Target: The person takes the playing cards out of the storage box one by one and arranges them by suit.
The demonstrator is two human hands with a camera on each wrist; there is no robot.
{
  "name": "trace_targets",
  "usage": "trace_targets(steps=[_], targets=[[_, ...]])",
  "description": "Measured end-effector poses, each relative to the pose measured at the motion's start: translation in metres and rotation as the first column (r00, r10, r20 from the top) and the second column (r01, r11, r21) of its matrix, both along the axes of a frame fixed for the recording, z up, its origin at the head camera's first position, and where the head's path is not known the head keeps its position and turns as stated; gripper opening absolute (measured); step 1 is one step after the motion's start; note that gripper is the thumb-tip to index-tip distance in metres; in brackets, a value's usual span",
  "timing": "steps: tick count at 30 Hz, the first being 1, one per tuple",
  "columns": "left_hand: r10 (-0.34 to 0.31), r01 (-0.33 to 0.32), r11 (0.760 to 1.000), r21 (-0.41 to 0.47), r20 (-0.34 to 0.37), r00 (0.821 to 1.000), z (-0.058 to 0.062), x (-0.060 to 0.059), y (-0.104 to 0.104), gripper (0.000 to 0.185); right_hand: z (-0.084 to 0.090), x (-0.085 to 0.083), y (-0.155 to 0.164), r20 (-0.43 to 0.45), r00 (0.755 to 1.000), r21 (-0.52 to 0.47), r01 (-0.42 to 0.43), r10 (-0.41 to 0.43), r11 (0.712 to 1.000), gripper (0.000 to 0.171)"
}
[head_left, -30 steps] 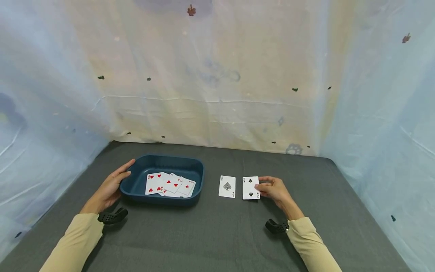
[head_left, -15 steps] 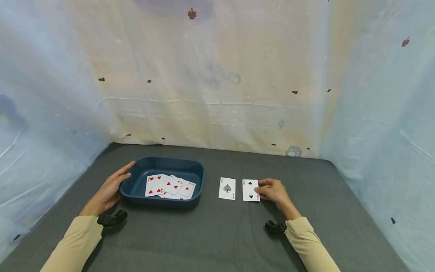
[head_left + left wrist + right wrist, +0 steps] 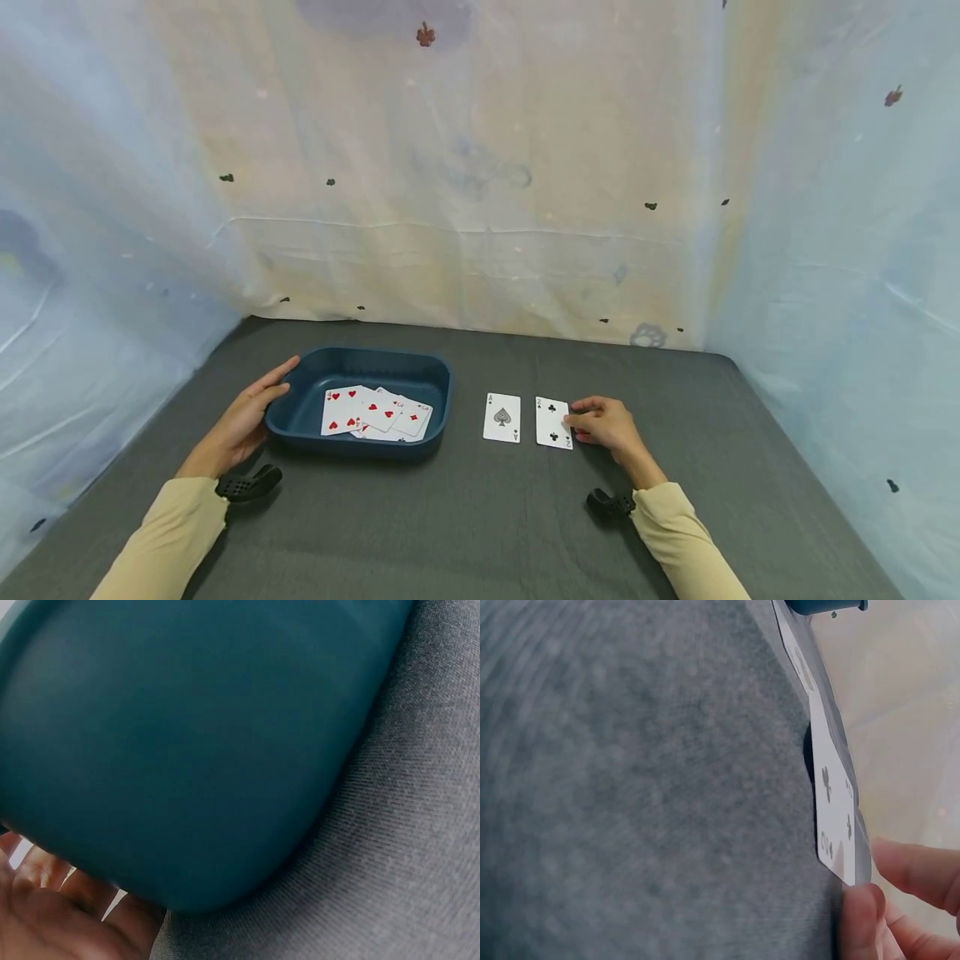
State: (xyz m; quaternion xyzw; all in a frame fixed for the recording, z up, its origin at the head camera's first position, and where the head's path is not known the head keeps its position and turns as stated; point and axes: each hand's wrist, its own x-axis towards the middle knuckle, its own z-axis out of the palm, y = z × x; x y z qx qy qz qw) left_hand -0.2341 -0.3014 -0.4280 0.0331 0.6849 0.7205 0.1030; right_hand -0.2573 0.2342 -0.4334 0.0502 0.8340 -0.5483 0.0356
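Pinching two of clubs edge, right hand, beside ace

fingers pinching two of clubs, grey cloth

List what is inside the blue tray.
The blue tray holds a loose overlapping pile of face-up red cards, hearts and diamonds. The lower cards' faces are covered, so the exact count is unclear.
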Motion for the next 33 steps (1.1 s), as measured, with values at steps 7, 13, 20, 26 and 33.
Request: trace_targets(steps=[7,13,20,26,33], targets=[[-0.001,0.001,1.000,0.007,-0.006,1.000,0.000,0.001,0.002,0.054,0.001,0.000,0.002,-0.003,1.000,-0.011,-0.006,0.006,1.000,0.034],[0.000,0.000,1.000,-0.003,-0.008,1.000,0.000,0.001,0.002,0.055,0.007,-0.001,0.001,-0.006,1.000,-0.032,-0.019,0.018,0.999,0.033],[0.013,-0.013,1.000,-0.016,0.001,1.000,-0.001,-0.001,0.001,0.054,0.019,-0.002,-0.006,-0.043,0.997,-0.103,-0.068,0.064,0.992,0.037],[0.024,-0.023,1.000,-0.011,0.006,1.000,0.000,-0.002,0.002,0.054,0.030,0.002,-0.015,-0.057,0.994,-0.146,-0.100,0.093,0.984,0.043],[0.009,-0.009,1.000,-0.004,0.000,1.000,-0.001,0.000,0.001,0.055,0.041,0.008,-0.028,-0.092,0.986,-0.157,-0.150,0.136,0.976,0.042]])
